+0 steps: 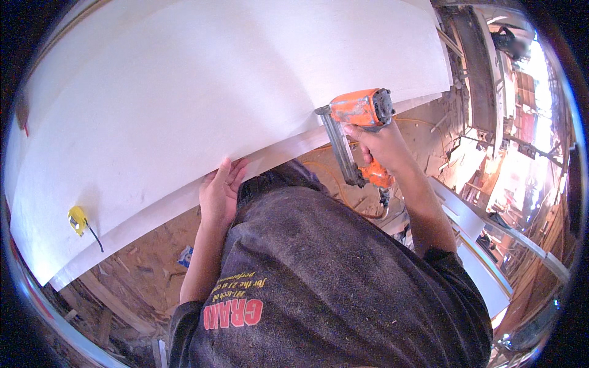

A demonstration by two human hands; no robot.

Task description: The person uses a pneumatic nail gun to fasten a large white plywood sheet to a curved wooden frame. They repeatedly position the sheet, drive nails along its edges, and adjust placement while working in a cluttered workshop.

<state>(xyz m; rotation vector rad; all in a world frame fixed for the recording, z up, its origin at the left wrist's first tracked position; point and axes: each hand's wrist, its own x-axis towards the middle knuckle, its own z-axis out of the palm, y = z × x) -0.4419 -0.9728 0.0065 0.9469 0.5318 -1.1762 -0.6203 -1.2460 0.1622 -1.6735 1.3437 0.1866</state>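
Observation:
My right hand (381,146) is wrapped round the handle of an orange and black nail gun (354,109) with a grey metal magazine. The tool's nose sits at the near edge of a large pale sheet (202,73), which looks like plywood. A second pale board (288,146) shows just below that edge. To the left of the tool, my left hand (221,190) grips the near edge of the boards, thumb up and fingers curled at the edge. A yellow tape measure (77,221) lies on the sheet at the far left, its dark strap hanging toward the edge.
An orange air hose (343,196) trails below the nail gun. Scraps and dust cover the brown floor (147,264), with a small blue packet (185,256) on it. Stacked boards and panels (475,264) stand at the right. Another person (509,44) is at the far upper right.

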